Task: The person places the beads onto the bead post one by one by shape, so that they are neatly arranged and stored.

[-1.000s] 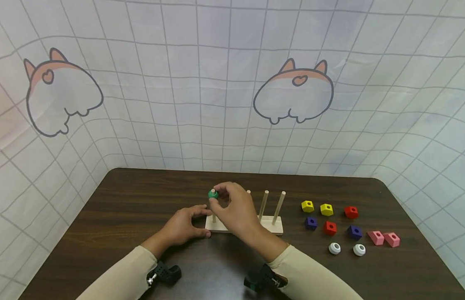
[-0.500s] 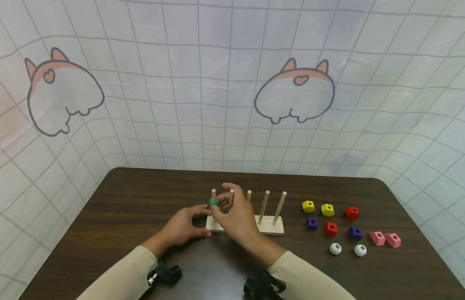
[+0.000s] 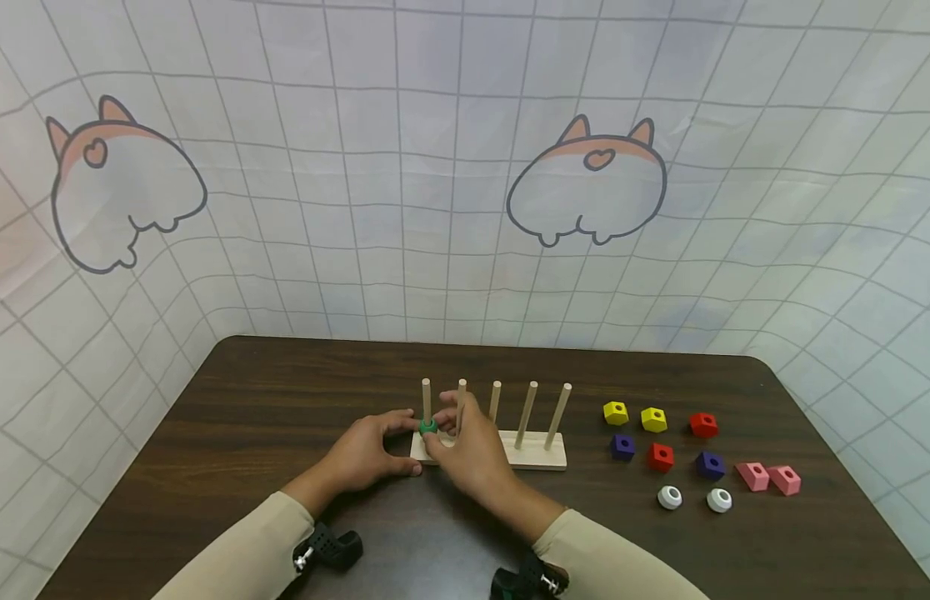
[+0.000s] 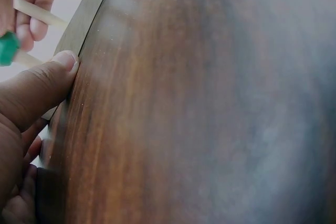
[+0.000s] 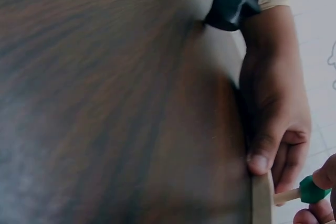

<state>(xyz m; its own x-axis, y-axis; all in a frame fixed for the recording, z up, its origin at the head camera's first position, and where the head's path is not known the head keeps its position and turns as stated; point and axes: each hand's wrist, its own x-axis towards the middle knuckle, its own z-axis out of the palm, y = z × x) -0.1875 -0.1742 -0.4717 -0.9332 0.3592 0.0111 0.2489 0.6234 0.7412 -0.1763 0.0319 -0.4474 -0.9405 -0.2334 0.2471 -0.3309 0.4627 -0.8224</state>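
A pale wooden base (image 3: 538, 457) with several upright pegs stands near the middle of the dark table. On its leftmost peg a green bead (image 3: 428, 426) sits low, just above the base, the bare peg rising over it. My right hand (image 3: 474, 446) pinches the bead from the right; the right wrist view shows its thumb on the green bead (image 5: 314, 190). My left hand (image 3: 363, 452) grips the left end of the base. In the left wrist view its thumb (image 4: 50, 80) presses the base's edge, the other fingers partly hidden behind.
To the right lie yellow blocks (image 3: 654, 419), red blocks (image 3: 703, 425), dark blue blocks (image 3: 710, 465), pink slanted blocks (image 3: 784, 479) and white round beads (image 3: 719, 500). A grid-patterned cloth (image 3: 465, 208) hangs behind the table (image 3: 247, 417).
The green bead has slid down the leftmost peg from its top to close above the base, my right hand lowering along with it. My left hand has stayed at the base's end.
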